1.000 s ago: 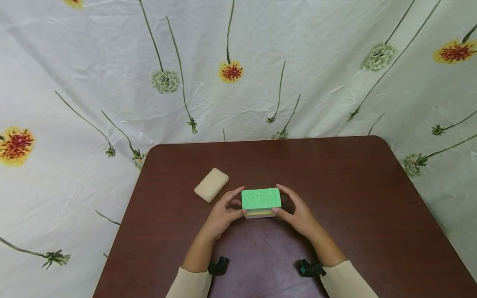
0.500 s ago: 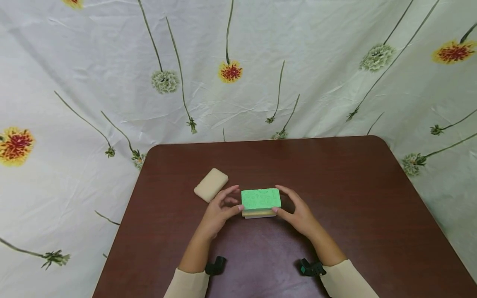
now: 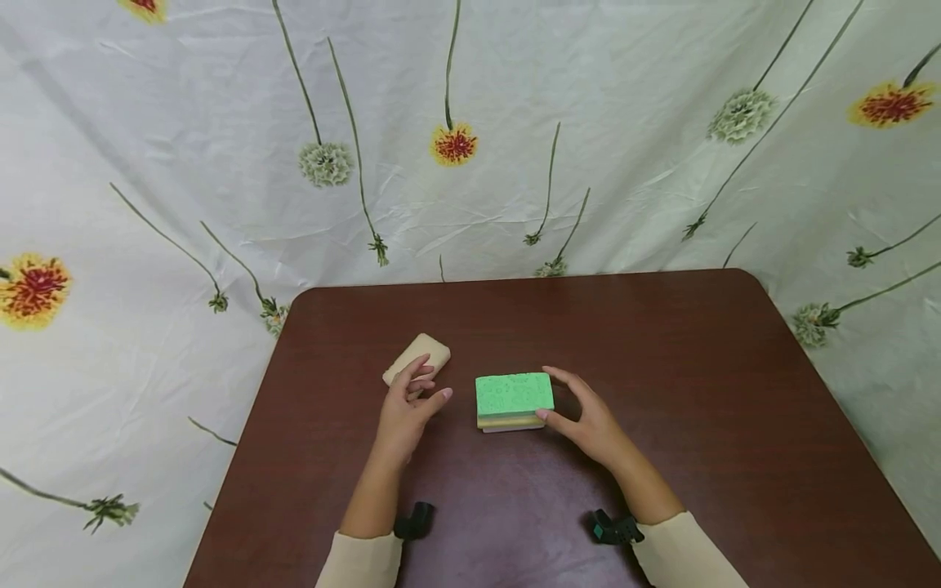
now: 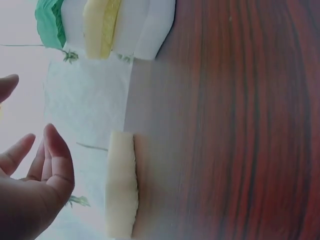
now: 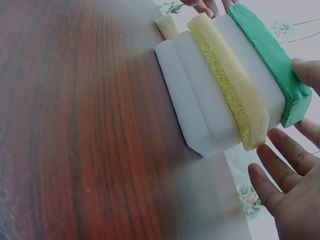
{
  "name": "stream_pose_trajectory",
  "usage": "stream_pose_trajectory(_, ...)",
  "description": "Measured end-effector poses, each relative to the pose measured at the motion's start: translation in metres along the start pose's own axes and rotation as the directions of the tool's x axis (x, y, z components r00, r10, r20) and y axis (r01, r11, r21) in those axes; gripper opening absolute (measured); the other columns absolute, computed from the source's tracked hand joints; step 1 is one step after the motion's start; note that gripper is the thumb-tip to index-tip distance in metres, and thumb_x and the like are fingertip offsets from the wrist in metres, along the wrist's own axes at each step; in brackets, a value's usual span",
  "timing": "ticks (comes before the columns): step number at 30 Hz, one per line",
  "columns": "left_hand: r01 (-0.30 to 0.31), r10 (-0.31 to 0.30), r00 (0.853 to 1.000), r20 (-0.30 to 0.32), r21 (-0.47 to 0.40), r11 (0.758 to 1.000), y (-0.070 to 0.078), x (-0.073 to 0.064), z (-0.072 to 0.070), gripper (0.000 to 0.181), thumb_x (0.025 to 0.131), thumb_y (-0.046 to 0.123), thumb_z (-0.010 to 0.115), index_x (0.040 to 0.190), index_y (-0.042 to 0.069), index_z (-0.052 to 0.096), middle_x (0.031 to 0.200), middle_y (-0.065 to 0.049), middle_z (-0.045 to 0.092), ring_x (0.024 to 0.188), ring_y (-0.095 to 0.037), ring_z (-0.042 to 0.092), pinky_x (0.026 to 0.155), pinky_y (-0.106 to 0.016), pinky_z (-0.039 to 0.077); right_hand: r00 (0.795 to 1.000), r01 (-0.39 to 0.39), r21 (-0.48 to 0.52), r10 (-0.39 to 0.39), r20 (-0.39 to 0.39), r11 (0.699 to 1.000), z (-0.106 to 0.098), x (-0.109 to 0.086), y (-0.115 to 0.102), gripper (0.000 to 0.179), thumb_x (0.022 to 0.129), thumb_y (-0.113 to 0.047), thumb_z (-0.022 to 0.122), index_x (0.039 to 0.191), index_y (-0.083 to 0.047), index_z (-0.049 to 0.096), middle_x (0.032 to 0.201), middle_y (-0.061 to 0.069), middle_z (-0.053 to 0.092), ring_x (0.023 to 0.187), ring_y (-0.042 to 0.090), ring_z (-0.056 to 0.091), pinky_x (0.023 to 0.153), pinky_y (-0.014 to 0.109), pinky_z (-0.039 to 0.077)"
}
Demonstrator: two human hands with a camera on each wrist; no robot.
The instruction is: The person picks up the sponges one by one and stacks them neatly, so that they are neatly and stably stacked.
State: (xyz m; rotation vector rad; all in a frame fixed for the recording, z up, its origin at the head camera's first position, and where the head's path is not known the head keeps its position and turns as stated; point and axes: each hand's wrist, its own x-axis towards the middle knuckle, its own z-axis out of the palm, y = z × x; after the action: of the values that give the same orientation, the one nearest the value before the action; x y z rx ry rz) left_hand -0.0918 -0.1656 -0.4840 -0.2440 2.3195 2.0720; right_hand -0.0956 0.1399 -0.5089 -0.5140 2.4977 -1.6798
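Note:
A stack of sponges stands on the table, a bright green sponge (image 3: 513,394) on top. Below it, the right wrist view shows a white block (image 5: 257,65), a yellow sponge (image 5: 230,80) and more white blocks (image 5: 192,90) at the bottom. My right hand (image 3: 594,429) holds the green sponge at its right end, thumb at the front and index finger behind; its other fingers spread beside the stack. My left hand (image 3: 400,418) is apart from the stack, fingers loosely bent and holding nothing. In the head view it partly covers a cream sponge (image 3: 434,353) lying left of the stack.
The dark wooden table (image 3: 662,343) has rounded far corners. Behind it hangs a pale cloth (image 3: 647,163) printed with flowers. Black wrist mounts (image 3: 616,529) sit on both forearms.
My left hand has come off the stack's left side and moved left to the cream sponge. The right hand and the stack stay where they were.

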Motion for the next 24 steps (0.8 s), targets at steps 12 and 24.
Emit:
stream_pose_trajectory(12,0.082,-0.074,0.988,-0.138,0.051,0.995,-0.01,0.004,-0.018,0.074,0.087,0.016,0.079,0.152,0.024,0.044,0.135,-0.006,0.046,0.116,-0.02,0.051,0.083,-0.018,0.045,1.0,-0.009,-0.002,0.009,0.01,1.0,0.0,0.0,0.002,0.066,0.093,-0.032,0.074,0.151,-0.033,0.043,0.157,-0.003,0.043,0.15,0.03,0.034,0.115,0.069,0.027)
stream_pose_trajectory(24,0.165,-0.136,0.974,-0.18,0.158,0.974,-0.02,0.012,-0.032,0.085,0.085,0.013,0.078,0.157,0.018,0.034,0.123,-0.01,0.045,0.102,-0.017,0.048,0.079,-0.02,0.045,1.0,-0.02,-0.005,0.02,0.006,1.0,-0.001,-0.001,0.0,0.066,0.093,-0.032,0.075,0.151,-0.029,0.044,0.157,-0.002,0.043,0.15,0.031,0.034,0.114,0.069,0.028)
